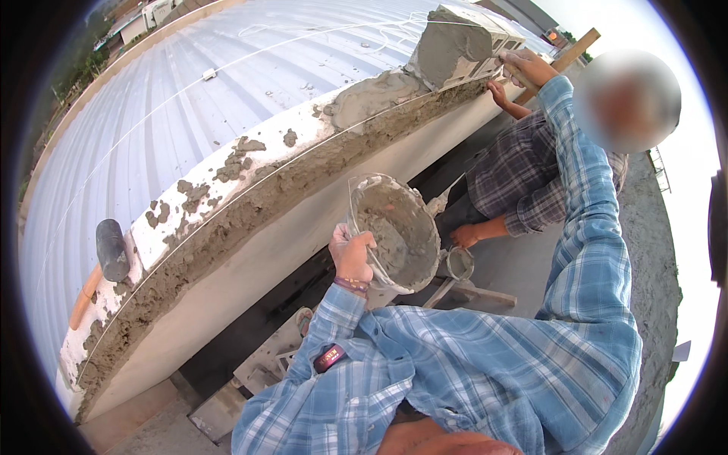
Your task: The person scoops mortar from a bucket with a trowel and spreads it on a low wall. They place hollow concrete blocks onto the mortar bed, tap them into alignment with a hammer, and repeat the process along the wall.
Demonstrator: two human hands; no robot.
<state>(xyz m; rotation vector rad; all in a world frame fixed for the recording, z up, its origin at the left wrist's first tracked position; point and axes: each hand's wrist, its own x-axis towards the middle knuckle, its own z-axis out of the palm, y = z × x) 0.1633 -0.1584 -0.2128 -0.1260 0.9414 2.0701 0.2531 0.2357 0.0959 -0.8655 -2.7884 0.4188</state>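
Note:
My left hand (353, 252) grips the near-left rim of a round bucket (419, 262), which is tilted toward me with wet grey mortar inside. My right arm stretches far to the upper right. There my right hand (534, 67) is closed around a wooden-handled tool (520, 78); its working end is hidden. Close to that hand stands a hollow block (497, 34) at the end of the wall, its near face coated with mortar (455, 49). A bed of smoothed mortar (379, 98) lies on the wall top in front of the block.
A co-worker in a dark plaid shirt (516, 167) crouches at right, one hand near the block, the other by a small mortar container (459, 263). A black-headed mallet (112, 250) lies on the wall (171, 235). A white string follows its edge. Corrugated metal roofing (152, 136) spreads beyond.

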